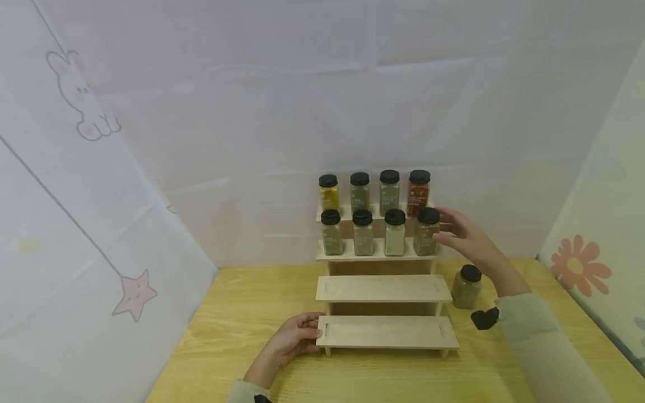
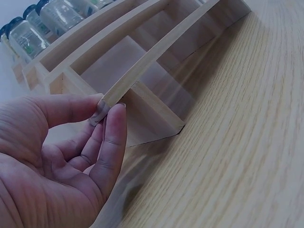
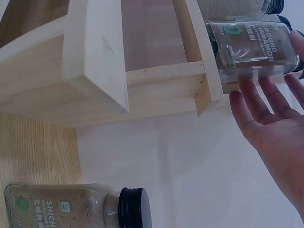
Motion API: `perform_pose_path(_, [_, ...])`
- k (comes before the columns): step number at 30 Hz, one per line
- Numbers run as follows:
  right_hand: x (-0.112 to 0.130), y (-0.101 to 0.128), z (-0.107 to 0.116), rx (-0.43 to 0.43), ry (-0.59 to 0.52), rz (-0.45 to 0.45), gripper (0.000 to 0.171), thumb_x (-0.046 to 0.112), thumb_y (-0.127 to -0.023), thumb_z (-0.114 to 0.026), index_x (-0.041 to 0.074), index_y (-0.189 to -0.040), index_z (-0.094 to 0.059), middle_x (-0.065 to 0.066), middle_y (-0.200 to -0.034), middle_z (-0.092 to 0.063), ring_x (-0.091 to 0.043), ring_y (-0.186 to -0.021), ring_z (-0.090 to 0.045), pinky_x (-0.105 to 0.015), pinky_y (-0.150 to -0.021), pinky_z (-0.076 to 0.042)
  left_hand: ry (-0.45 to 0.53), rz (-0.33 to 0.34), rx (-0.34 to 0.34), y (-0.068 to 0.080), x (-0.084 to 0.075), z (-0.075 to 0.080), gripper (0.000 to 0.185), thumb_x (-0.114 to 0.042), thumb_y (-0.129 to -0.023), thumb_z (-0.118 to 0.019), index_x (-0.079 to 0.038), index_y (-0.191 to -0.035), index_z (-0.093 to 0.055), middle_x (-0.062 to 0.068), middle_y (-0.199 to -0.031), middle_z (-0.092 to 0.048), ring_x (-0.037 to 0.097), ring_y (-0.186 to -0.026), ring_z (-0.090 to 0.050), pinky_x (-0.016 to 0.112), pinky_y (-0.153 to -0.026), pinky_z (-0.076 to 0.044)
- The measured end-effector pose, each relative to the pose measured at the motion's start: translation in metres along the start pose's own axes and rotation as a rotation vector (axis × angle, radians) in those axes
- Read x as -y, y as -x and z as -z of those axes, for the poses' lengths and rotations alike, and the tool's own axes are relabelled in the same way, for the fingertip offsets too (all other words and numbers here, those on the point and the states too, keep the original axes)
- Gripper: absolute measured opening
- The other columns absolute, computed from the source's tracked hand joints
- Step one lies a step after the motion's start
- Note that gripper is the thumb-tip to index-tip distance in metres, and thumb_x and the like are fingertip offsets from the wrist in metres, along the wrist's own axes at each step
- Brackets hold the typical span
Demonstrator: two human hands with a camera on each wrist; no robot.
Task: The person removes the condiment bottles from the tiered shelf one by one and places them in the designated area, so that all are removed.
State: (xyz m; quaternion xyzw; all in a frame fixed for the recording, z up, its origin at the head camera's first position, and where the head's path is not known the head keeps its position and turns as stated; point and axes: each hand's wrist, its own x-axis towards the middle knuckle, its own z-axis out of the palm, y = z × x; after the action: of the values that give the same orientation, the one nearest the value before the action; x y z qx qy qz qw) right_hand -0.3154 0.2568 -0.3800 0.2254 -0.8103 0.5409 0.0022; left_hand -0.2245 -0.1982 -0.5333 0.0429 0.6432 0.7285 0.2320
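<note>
While seven other black-capped jars [image 1: 360, 191] fill the rack's [image 1: 385, 288] two upper steps, a loose jar [image 1: 466, 287] stands on the table [image 1: 242, 324] just right of the rack. The cinnamon jar [image 1: 426, 231] stands upright at the right end of the second step, clear glass with brownish powder. The right hand [image 1: 466, 235], fingers straight, is at its side. The left hand [image 1: 297, 337] pinches the bottom step's left end.
</note>
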Motion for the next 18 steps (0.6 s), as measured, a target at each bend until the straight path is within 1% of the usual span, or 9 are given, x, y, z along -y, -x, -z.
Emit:
perform_pose_path(5, [0.004,-0.004,-0.002,-0.003,-0.019,-0.011,0.077,0.026,-0.102,-0.063,0.014,-0.163,-0.018,-0.019,-0.161,-0.028,-0.042,-0.144,-0.033,-0.065,-0.111,-0.034,0.003,0.003,-0.002,-0.001,0.001,0.001,0.064,-0.004,-0.093,-0.067,0.009,-0.149,-0.039,0.005,-0.106,-0.058,0.016,-0.089,-0.067,0.026,-0.068,-0.060])
perform_pose_path(7, [0.004,-0.005,-0.002,-0.001,-0.025,-0.007,0.076,0.025,-0.102,-0.063,0.014,-0.163,-0.019,-0.018,-0.161,-0.029,-0.041,-0.143,-0.034,-0.063,-0.111,-0.035,0.001,0.001,-0.004,-0.001,0.001,0.001,0.064,-0.003,-0.093,-0.068,0.009,-0.149,-0.039,0.006,-0.106,-0.058,0.016,-0.088,-0.067,0.026,-0.068,-0.060])
perform_pose_path(9, [0.005,-0.006,-0.003,-0.002,-0.026,0.002,0.075,0.024,-0.102,-0.063,0.013,-0.162,-0.020,-0.018,-0.160,-0.031,-0.040,-0.142,-0.036,-0.055,-0.110,-0.039,0.000,-0.002,-0.004,-0.002,0.001,0.001,0.064,-0.003,-0.092,-0.068,0.010,-0.148,-0.039,0.006,-0.106,-0.059,0.016,-0.088,-0.067,0.026,-0.067,-0.060])
perform_pose_path(11, [0.005,-0.008,-0.004,-0.004,-0.031,0.006,0.075,0.023,-0.102,-0.063,0.013,-0.162,-0.020,-0.017,-0.158,-0.033,-0.036,-0.140,-0.039,-0.042,-0.108,-0.044,0.001,-0.005,-0.003,-0.002,0.001,0.001,0.065,-0.003,-0.092,-0.068,0.010,-0.148,-0.039,0.007,-0.106,-0.059,0.016,-0.088,-0.067,0.026,-0.067,-0.060])
perform_pose_path(14, [0.004,-0.010,-0.005,-0.013,-0.044,0.006,0.073,0.023,-0.102,-0.064,0.015,-0.162,-0.023,-0.016,-0.155,-0.037,-0.026,-0.134,-0.046,-0.024,-0.099,-0.047,0.002,-0.007,0.000,-0.002,0.001,0.001,0.064,-0.003,-0.092,-0.067,0.010,-0.148,-0.038,0.007,-0.107,-0.060,0.017,-0.089,-0.067,0.026,-0.067,-0.060])
perform_pose_path(16, [0.002,-0.010,-0.007,-0.016,-0.056,0.007,0.072,0.023,-0.101,-0.064,0.016,-0.161,-0.025,-0.015,-0.153,-0.040,-0.017,-0.128,-0.051,-0.018,-0.095,-0.048,0.003,-0.007,0.003,-0.002,0.001,0.001,0.064,-0.003,-0.093,-0.068,0.010,-0.148,-0.039,0.008,-0.107,-0.060,0.017,-0.089,-0.068,0.026,-0.067,-0.061])
perform_pose_path(18, [0.002,-0.011,-0.008,-0.017,-0.069,0.017,0.071,0.021,-0.101,-0.065,0.015,-0.161,-0.027,-0.014,-0.151,-0.042,-0.011,-0.124,-0.053,-0.018,-0.094,-0.048,0.005,-0.007,0.006,-0.002,0.001,0.001,0.064,-0.003,-0.093,-0.068,0.010,-0.149,-0.038,0.008,-0.107,-0.060,0.017,-0.089,-0.068,0.026,-0.068,-0.061])
